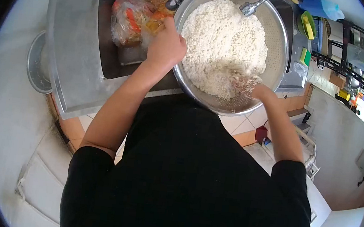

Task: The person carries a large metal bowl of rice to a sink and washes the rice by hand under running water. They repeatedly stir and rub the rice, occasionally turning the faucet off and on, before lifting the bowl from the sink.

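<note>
A large metal colander [279,46] with a perforated wall rests over the sink and holds a heap of white grains that look like rice [221,38]. My left hand [167,45] is closed at the colander's left rim, gripping it. Deep in the lower right part of the heap is my right hand [249,86]. Grains coat its fingers and partly bury them, and motion smears them, so their pose does not show clearly. A metal faucet spout [249,8] hangs over the heap's upper edge.
Clear plastic bags of reddish-orange food [132,17] lie in the dark sink basin [103,56] at left. A steel counter [74,58] borders it, with a metal bowl [39,65] beyond. A green-yellow sponge [305,57] and a green bowl [306,24] are at right.
</note>
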The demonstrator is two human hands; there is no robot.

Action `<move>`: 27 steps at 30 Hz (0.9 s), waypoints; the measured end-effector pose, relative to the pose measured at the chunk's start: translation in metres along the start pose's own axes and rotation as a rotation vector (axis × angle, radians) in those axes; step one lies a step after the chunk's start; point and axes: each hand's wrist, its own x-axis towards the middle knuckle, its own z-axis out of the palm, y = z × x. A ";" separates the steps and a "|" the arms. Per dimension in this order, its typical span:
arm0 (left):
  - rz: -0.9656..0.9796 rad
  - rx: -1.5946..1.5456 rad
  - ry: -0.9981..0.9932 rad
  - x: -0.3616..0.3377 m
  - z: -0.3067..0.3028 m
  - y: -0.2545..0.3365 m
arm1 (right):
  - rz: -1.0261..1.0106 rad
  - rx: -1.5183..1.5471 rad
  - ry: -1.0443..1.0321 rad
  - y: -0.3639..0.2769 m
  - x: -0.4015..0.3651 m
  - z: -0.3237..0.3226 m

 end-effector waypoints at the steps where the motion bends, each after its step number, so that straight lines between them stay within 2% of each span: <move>1: 0.004 -0.002 -0.003 -0.001 0.003 -0.002 | 0.090 -0.014 -0.164 -0.002 -0.005 -0.005; 2: 0.000 -0.105 0.029 0.000 0.006 -0.005 | 0.293 0.010 -0.194 -0.023 -0.002 -0.006; 3: -0.005 -0.208 0.060 0.000 0.009 -0.007 | 0.299 0.010 -0.192 -0.014 -0.001 0.010; 4: -0.001 -0.212 0.062 -0.002 0.014 -0.007 | 0.205 -0.129 -0.086 -0.002 0.004 0.034; 5: 0.012 -0.328 0.154 -0.004 0.020 -0.007 | 0.108 -0.267 0.019 0.007 0.006 0.047; 6: 0.025 -0.442 0.245 -0.005 0.022 -0.006 | 0.211 -0.091 0.016 -0.017 0.015 0.040; 7: 0.027 -0.440 0.244 -0.006 0.023 -0.006 | 0.211 -0.088 0.018 -0.021 0.029 0.054; 9: 0.047 -0.439 0.319 -0.009 0.023 -0.004 | -0.013 -0.023 0.517 -0.033 0.055 0.086; 10: 0.060 -0.430 0.295 -0.011 0.025 -0.003 | 0.002 -0.003 0.529 -0.046 0.063 0.092; 12: 0.039 -0.496 0.279 -0.009 0.025 -0.005 | 0.045 -0.242 0.285 -0.107 0.075 0.031; 13: 0.047 -0.492 0.274 -0.008 0.025 -0.005 | 0.050 -0.238 0.293 -0.119 0.082 0.018; 14: 0.042 -0.484 0.276 -0.007 0.026 -0.005 | 0.248 0.582 0.332 -0.126 0.088 0.008; 16: 0.032 -0.474 0.267 -0.010 0.028 -0.005 | 0.436 1.416 0.328 -0.137 0.098 0.004; 18: 0.014 -0.433 0.257 -0.009 0.024 -0.003 | 0.224 1.532 0.398 -0.145 0.108 -0.003; 19: 0.009 -0.432 0.258 -0.010 0.024 -0.003 | 0.224 1.532 0.392 -0.149 0.112 -0.006; 21: 0.049 -0.451 0.302 -0.011 0.024 -0.001 | 0.322 2.003 0.491 -0.165 0.112 -0.030; 22: 0.042 -0.448 0.307 -0.011 0.023 -0.001 | 0.394 1.988 0.591 -0.177 0.102 -0.042; 23: 0.039 -0.436 0.301 -0.011 0.023 -0.001 | 0.397 1.989 0.579 -0.173 0.102 -0.041; 25: 0.030 -0.422 0.290 -0.013 0.022 -0.003 | 0.246 2.323 0.659 -0.149 0.101 -0.036; 26: -0.007 -0.469 0.247 -0.014 0.021 -0.002 | 0.097 2.407 0.734 -0.123 0.106 -0.024; 27: -0.042 -0.516 0.204 -0.013 0.021 -0.002 | 0.149 2.322 0.849 -0.132 0.091 -0.049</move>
